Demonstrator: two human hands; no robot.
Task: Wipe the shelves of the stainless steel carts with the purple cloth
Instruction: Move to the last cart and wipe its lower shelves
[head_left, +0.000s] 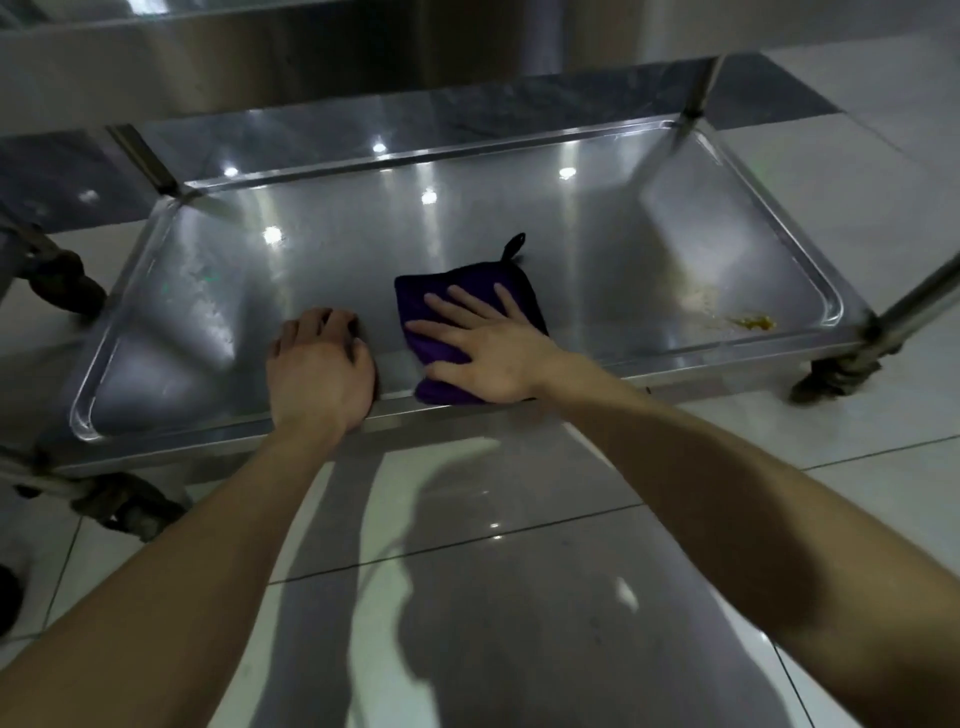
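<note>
Item: bottom shelf (363, 244) of a stainless steel cart, shallow tray form with raised edge, being wiped at floor level. Left hand (319, 366): is curling its fingers over the front rim (396, 399) and gripping it; judged purpose, it is bracing the person's forward lean and holding the wheeled cart against the push of the wipe. Right hand (493, 353): just right of the left hand, is lying flat with fingers straight and spread, gripping nothing, palm pressing down on the purple cloth (472, 278); the spread is likely loading the whole pad evenly rather than one corner. Purple cloth: folded into a thick square so that it is giving a firm, hand-sized face, is sitting beneath the right hand on the shelf floor, its near edge reaching the front rim. Hanging loop (514, 247): dark, is trailing free off the cloth's far corner, beyond the fingertips, out of the way of the palm. Yellow-brown residue (750, 322): is lying well to the right of the right hand, close to the shelf's near right corner, with a paler smear (696, 299) just beside it; judged not yet wiped, and the next sweep is calling for a firm rightward pass. Casters (831, 376): dark, are standing on the tiled floor (519, 597) below both forearms, hence the steadying grip
</note>
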